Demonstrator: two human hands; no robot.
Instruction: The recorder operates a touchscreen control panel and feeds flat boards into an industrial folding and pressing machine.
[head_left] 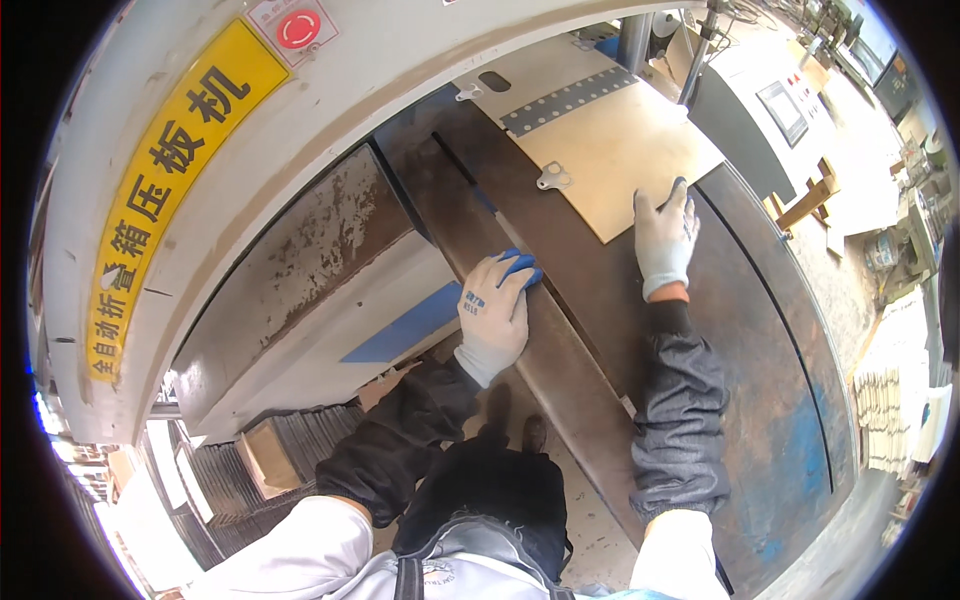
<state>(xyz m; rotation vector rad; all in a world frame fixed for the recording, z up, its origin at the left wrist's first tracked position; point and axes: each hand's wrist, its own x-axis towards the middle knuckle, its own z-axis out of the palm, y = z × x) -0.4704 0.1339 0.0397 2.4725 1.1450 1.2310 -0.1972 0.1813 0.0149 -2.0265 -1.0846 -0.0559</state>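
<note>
My left hand (pixel 495 308), in a pale glove with blue fingertips, rests on the near edge of the dark metal machine bed (pixel 620 330). Its fingers are loosely bent over that edge, and I see nothing held in them. My right hand (pixel 665 238), gloved alike, reaches over the bed to the near right part of a flat tan board (pixel 620 160). The fingers are apart and lie at the board's edge; the palm side is hidden. A dark strip with pale dots (pixel 570 103) crosses the board, and a small metal tab (pixel 553 177) sticks out from its left side.
A pale machine frame with a yellow label (pixel 180 190) and a red emergency button (pixel 298 30) arches over the left. A control cabinet with a screen (pixel 783 112) stands at the far right. Stacked dark sheets (pixel 225 485) are low on the left; pale stacks (pixel 880 420) lie right.
</note>
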